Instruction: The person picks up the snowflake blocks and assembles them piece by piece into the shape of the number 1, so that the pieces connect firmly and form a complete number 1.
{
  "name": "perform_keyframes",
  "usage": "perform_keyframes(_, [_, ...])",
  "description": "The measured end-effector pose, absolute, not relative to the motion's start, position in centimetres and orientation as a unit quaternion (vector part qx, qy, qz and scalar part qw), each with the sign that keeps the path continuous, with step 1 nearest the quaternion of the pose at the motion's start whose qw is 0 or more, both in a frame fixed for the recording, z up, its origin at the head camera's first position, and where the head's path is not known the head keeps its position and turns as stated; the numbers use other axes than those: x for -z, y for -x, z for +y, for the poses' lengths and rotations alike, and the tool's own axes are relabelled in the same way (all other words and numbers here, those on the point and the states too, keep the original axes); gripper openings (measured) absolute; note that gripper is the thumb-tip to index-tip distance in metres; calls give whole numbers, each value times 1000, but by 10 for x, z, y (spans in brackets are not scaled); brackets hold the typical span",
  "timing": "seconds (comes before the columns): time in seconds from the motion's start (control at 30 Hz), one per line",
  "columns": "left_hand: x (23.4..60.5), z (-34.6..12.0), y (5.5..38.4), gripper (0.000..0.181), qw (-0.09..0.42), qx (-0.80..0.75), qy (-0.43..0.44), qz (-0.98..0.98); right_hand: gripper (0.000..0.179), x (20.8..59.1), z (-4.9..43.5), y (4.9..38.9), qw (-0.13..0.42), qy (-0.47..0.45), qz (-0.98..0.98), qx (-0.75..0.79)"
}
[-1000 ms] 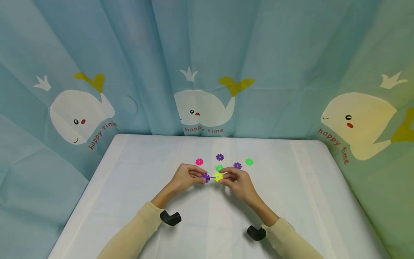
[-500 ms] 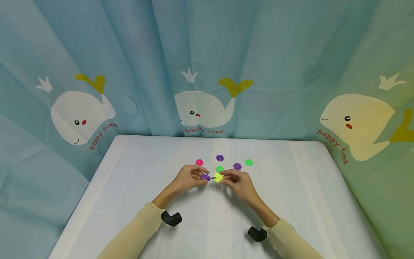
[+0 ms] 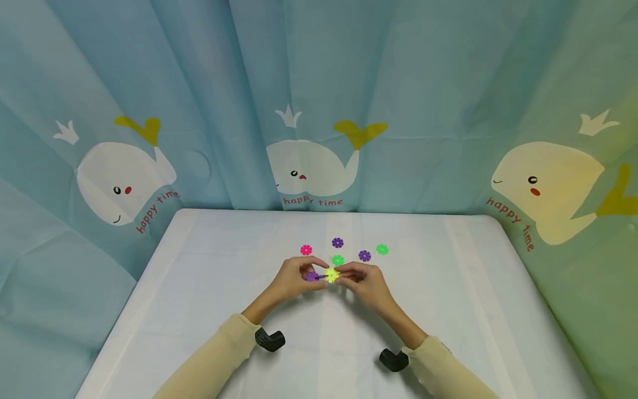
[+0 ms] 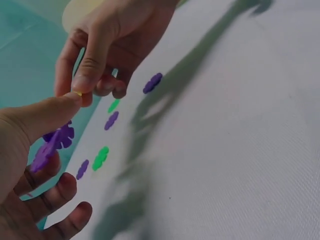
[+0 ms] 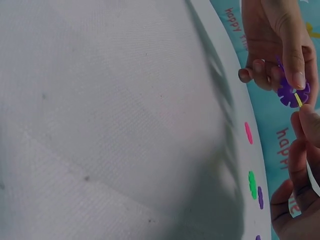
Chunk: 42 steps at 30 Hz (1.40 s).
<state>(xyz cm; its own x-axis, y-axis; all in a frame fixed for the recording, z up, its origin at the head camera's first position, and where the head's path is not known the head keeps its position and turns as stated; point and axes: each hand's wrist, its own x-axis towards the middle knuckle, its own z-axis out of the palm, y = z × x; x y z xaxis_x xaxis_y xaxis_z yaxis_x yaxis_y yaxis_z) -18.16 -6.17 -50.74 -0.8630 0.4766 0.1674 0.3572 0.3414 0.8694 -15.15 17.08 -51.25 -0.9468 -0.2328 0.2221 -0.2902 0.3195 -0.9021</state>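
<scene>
My left hand (image 3: 294, 278) pinches a small chain of slotted plastic snowflake discs in front of me, thumb and index finger reaching to its yellow end. Two joined purple discs (image 4: 52, 145) sit within the curl of the left fingers, at an angle to each other. Attached to their right is a yellow disc (image 3: 331, 275), gripped by thumb and index finger of my right hand (image 3: 365, 282). Seen from the right wrist, the yellow disc is edge-on against a purple disc (image 5: 294, 94). The fingertips of both hands nearly meet there, over the white table (image 3: 319, 349).
Loose discs lie just beyond the hands: pink (image 3: 306, 250), purple (image 3: 337, 243), another purple (image 3: 364, 256), green (image 3: 382, 249) and a nearer green (image 3: 338, 260). The left wrist view shows a further purple disc (image 4: 152, 83) by the right hand's shadow. A whale-print curtain (image 3: 319, 83) surrounds the table.
The left hand has slid its thumb and index finger rightward, from the purple discs to the yellow one. The chain has shifted slightly left, and the right hand still holds its yellow end.
</scene>
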Motion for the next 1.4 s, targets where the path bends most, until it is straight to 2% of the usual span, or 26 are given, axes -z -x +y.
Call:
perform_keyframes(0.37, [513, -60, 184, 32, 16, -477, -281, 833, 15, 513, 171, 153, 4, -165, -813, -558])
perform_keyframes(0.57, [514, -62, 183, 31, 6, -461, -290, 839, 20, 514, 174, 152, -8, -175, -815, -552])
perform_keyframes(0.73, [513, -66, 182, 29, 12, -464, -277, 841, 25, 516, 188, 150, 10, -171, -821, -545])
perform_keyframes(1.17, [514, -76, 181, 28, 29, -471, -275, 838, 20, 518, 238, 149, 71, -151, -874, -457])
perform_keyframes(1.4, [516, -77, 182, 30, 58, -494, -261, 827, 19, 521, 251, 148, 62, -159, -895, -412])
